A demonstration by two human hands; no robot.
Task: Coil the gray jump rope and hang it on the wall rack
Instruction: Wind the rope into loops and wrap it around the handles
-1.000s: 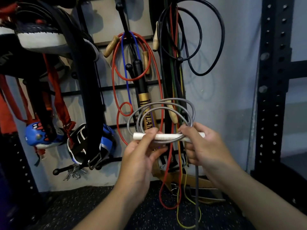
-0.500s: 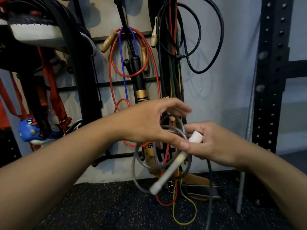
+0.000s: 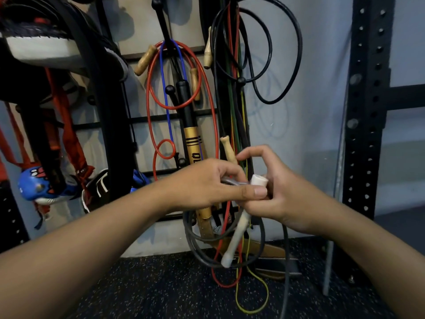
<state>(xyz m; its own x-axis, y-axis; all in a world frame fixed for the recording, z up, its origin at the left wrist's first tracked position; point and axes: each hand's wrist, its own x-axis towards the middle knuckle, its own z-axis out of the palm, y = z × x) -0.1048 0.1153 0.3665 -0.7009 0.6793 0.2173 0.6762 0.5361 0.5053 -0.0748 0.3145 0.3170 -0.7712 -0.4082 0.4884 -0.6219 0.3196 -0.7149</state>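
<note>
The gray jump rope (image 3: 195, 247) hangs in several loops below my hands, with one white handle (image 3: 235, 242) slanting down through them. A second white handle end (image 3: 258, 181) pokes up between my hands. My left hand (image 3: 207, 185) pinches the gathered gray cords at the top of the coil. My right hand (image 3: 282, 192) grips the upper handle and the rope, its index finger raised. A loose gray strand (image 3: 285, 261) drops from my right hand to the floor. The wall rack (image 3: 165, 118) of black bars and pegs is straight ahead behind the hands.
A red rope (image 3: 149, 93), a blue rope (image 3: 164, 88), black cables (image 3: 271, 97), wooden handles and a gold-and-black bat (image 3: 192, 139) hang on the rack. Straps and a blue helmet (image 3: 34, 187) hang at the left. A black perforated steel upright (image 3: 365, 111) stands at the right.
The flat horizontal coil has swung down to hang below my hands. My left hand moved over the top of the loops. One handle now tilts downward, and my right index finger has lifted.
</note>
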